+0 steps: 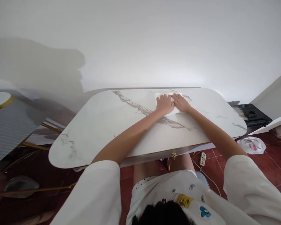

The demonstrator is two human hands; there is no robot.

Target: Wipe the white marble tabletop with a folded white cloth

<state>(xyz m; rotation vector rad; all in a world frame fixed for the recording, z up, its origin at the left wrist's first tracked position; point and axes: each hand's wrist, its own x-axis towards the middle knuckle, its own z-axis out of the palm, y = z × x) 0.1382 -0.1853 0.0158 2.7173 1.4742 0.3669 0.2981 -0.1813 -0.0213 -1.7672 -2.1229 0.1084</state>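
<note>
We note L hand (165, 104) and R hand (181, 103) atop a white, folded, soft cloth (176, 111), fingers slightly parted, no pinch seen. Cloth lies toward the rear edge of the white, grey-veined, round-cornered counter (96, 125). We'd advise even pressure, overlapping strokes. Most room: L; R edge nearer.

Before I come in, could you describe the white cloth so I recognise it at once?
Find the long, veined table along the white wall. Near its back edge, left hand and right hand rest on the cloth. Unlike the veined table, it is plain white.
</note>
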